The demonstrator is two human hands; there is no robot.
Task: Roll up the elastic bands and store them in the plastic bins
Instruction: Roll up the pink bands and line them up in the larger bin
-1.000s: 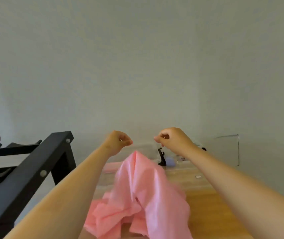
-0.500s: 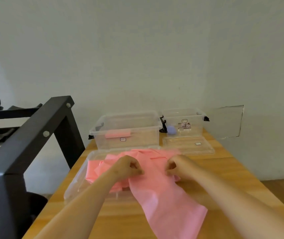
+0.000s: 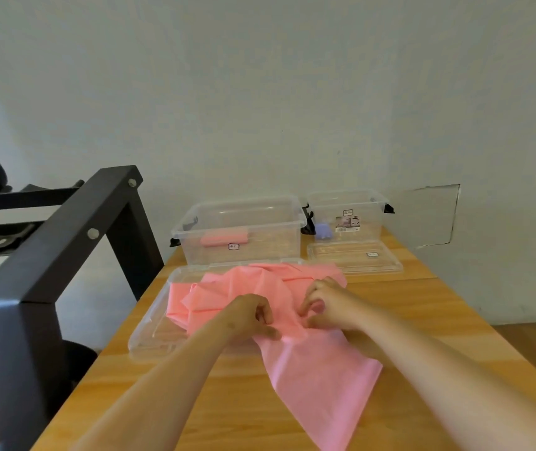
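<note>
A second ago I am holding the pink elastic band (image 3: 318,379) up in the air by its top edge; now it is down on the surface (image 3: 195,402), in front of the large bin (image 3: 269,245). My left hand (image 3: 250,315) and right hand (image 3: 328,307) have dropped with it and drawn closer together. Both sets of fingers are curled and pinching the band at its middle, the left fingers (image 3: 265,315) and the right fingers (image 3: 309,307) almost meeting.

The end of the band nearer the large bin lies bunched in folds over the clear lid (image 3: 149,327) just in front of that bin. The end farther from the bin lies flat and smooth, running back toward me.

One pink roll (image 3: 224,239) already sits inside the large bin, so I judge this band to be the next to go in. Rolling has not begun: I see no tight coil under my hands. The lowering gives me something firm to roll against, but the crumpled end by the bin probably needs flattening first, or the roll will come out lumpy
</note>
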